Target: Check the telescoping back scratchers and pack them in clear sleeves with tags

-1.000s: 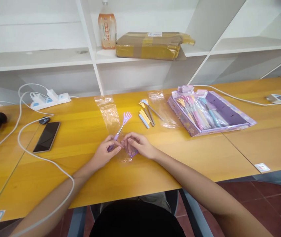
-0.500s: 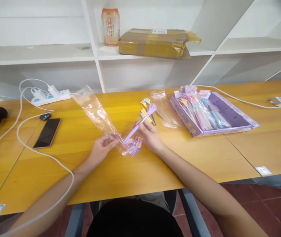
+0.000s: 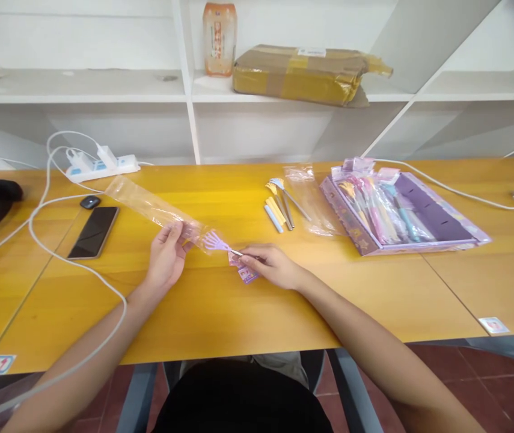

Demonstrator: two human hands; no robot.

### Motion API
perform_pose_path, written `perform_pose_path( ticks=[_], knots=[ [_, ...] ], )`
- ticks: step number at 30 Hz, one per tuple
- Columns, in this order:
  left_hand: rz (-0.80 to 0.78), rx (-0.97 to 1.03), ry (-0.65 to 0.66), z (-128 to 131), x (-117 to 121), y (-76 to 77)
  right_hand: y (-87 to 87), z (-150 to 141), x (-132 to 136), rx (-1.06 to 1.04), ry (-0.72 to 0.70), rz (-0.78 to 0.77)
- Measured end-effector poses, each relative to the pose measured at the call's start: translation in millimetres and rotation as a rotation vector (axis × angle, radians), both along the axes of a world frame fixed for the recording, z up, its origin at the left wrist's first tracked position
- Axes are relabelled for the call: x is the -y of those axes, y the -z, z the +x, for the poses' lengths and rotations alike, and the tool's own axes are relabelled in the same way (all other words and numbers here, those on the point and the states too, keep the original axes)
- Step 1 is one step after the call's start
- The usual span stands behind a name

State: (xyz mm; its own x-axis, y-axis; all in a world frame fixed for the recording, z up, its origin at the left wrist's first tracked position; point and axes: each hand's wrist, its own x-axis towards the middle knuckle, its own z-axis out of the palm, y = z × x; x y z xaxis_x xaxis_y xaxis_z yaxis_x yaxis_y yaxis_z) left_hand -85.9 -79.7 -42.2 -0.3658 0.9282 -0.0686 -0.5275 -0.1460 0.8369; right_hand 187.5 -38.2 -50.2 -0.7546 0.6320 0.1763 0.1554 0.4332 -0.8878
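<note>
A clear plastic bag (image 3: 148, 204) is pinched in my left hand (image 3: 169, 252), its long end slanting up to the left. My right hand (image 3: 272, 264) grips a purple back scratcher (image 3: 216, 242) by its metal shaft, with the hand-shaped head pointing left at the bag's near end. Whether the head is inside the bag's mouth or just beside it, I cannot tell. Small printed purple cards (image 3: 247, 275) lie on the table under my right fingers. Beyond them rest a yellow and a blue back scratcher (image 3: 289, 195), with loose yellow and blue handle sleeves (image 3: 275, 211) alongside.
Another clear bag (image 3: 311, 201) lies at the back. To the right stands a purple display box (image 3: 455, 231) of bagged back scratchers. At left are a phone (image 3: 94, 233), a black mouse (image 3: 90, 202), a power strip (image 3: 103, 170) and a white cable looping over my left forearm.
The back scratcher passed from my left hand to my right and turned so its head points left. My left hand has lifted the clear bag off the table and swung it leftward.
</note>
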Motion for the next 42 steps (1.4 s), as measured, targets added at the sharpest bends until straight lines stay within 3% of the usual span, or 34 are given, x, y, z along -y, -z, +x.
perform_pose_path(
  ticks=[5,11,17,21,29,42],
  knots=[
    [-0.001,-0.013,0.016,5,2,1.8,5.5,1,-5,0.003,0.003,-0.023],
    [-0.050,-0.086,0.124,15,8,6.8,3.8,-1,-2,-0.020,-0.002,-0.045],
    [-0.087,-0.156,0.254,25,13,11.3,8.8,-2,2,0.004,0.005,-0.216],
    [-0.064,-0.102,0.130,18,8,8.7,13.2,-2,3,-0.043,0.031,-0.340],
    [-0.019,0.064,-0.140,-12,-9,0.4,6.8,4,-5,-0.242,0.057,-0.424],
    [-0.029,0.056,-0.005,-4,-3,1.8,7.8,7,-10,-0.276,0.085,-0.441]
  ],
)
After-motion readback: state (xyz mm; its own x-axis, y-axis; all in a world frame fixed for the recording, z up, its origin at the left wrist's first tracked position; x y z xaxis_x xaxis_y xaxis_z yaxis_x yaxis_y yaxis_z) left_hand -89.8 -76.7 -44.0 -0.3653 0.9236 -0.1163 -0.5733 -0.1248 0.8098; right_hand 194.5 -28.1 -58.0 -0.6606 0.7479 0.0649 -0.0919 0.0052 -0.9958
